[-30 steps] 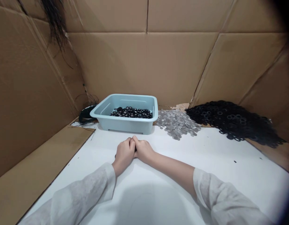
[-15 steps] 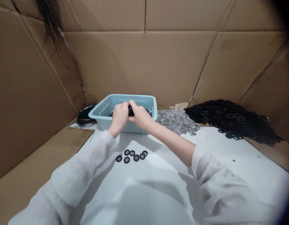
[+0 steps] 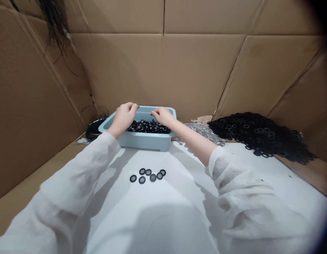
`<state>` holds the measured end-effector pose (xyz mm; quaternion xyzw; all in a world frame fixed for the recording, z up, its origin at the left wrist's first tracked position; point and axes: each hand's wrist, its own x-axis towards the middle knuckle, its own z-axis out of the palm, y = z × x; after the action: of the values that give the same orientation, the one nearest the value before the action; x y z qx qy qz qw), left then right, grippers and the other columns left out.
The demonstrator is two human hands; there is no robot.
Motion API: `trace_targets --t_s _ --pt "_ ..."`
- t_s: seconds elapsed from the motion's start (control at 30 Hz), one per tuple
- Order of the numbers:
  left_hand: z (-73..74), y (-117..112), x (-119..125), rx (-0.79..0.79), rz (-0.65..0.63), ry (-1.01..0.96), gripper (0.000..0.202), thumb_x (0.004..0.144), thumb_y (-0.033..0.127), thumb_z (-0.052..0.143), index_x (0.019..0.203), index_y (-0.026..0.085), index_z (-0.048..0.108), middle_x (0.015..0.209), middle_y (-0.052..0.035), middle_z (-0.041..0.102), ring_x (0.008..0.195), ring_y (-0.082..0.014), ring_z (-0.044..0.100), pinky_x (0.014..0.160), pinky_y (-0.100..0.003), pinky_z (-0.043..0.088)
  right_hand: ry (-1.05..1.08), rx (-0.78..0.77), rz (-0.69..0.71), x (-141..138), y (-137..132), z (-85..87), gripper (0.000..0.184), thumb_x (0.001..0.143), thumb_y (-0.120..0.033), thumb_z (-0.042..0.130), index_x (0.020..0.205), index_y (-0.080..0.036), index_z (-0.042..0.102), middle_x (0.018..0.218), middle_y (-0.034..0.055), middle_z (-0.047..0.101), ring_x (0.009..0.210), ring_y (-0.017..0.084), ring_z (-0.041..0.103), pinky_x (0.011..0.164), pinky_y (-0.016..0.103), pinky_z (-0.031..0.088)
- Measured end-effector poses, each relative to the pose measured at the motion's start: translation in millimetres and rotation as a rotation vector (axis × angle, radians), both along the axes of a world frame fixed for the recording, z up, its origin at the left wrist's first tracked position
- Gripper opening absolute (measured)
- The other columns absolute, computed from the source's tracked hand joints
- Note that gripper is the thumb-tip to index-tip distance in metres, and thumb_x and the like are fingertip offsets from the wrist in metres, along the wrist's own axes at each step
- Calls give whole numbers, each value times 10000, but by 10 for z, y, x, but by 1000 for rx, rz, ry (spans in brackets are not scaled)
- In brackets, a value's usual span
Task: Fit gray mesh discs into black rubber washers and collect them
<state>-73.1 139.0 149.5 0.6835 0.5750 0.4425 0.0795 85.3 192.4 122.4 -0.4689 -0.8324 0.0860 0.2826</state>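
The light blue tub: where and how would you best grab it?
Probably by the flared rim at its left and right ends, coming from both sides at once: its outward turn offers an edge to hook under. The tub stands upright with black-rimmed discs inside, so lift it level.

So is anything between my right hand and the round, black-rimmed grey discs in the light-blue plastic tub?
Nothing visible: your right hand hangs over the light-blue rectangular plastic tub, above the round, black-rimmed grey discs inside.
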Motion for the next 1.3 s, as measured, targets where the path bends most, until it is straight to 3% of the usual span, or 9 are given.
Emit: trace_targets --t_s 0.07,0.17,0.23,0.3,0.43,0.67,0.8,1.03,1.3 --pt "-44 -352 -62 91 -43 157 313 823 349 361 779 161 607 813 -40 640 771 -176 558 708 -247 391 10 119 2 121 -253 -52 413 915 -293 268 766 -104 603 772 99 607 779 189 539 740 291 365" --pt "-306 -819 -227 -131 -173 426 328 828 389 370 778 178 616 713 -23 614 628 -156 548 592 -230 380 -25 314 116 314 -783 -282 337 916 -274 289 907 -124 591 944 121 575 924 203 493 825 306 345" --pt "-570 -1022 -346 -387 -321 551 318 793 401 436 995 219 602 876 -37 612 666 -160 569 595 -227 393 -156 206 193 407 -1137 -507 313 898 -330 342 1004 -142 570 960 126 552 879 210 513 772 313 376" --pt "-825 -1132 -418 -571 -382 633 512 744 389 504 1240 277 445 1024 -51 549 626 -149 571 593 -239 407 -246 -14 205 443 -1402 -727 386 855 -407 430 1165 -184 484 997 114 527 788 202 541 684 306 406" --pt "-1095 -1191 -328 -562 -378 643 605 759 427 486 1323 268 335 1054 -73 479 703 -177 573 665 -275 429 -344 -271 223 350 -1579 -987 626 746 -470 576 1257 -157 392 1036 133 477 782 221 559 662 311 427" --pt "-1048 -1219 -3 -506 -326 611 294 823 312 388 1040 180 537 943 -74 495 744 -197 567 685 -303 433 -277 -205 284 117 -1481 -1064 366 839 -352 476 1158 -174 470 991 102 473 799 200 553 676 300 421" --pt "-1056 -1221 19 -493 -282 618 210 802 280 403 937 159 509 877 -66 495 672 -183 557 650 -299 434 -242 -167 260 98 -1457 -1117 306 798 -353 510 1015 -140 484 951 91 493 756 191 548 644 290 409" --pt "-1118 -1233 64 -460 -213 773 160 821 146 292 834 150 452 820 -89 512 586 -188 532 551 -306 392 -273 -46 329 111 -1475 -1165 236 821 -291 478 1019 -171 433 923 70 512 772 186 533 610 279 394" --pt "-957 -1160 -45 -552 -290 519 151 797 261 370 691 187 447 684 -29 529 602 -169 509 576 -266 358 -398 62 363 179 -1416 -1206 178 909 -196 322 1004 -160 467 912 95 513 741 176 515 597 275 383"
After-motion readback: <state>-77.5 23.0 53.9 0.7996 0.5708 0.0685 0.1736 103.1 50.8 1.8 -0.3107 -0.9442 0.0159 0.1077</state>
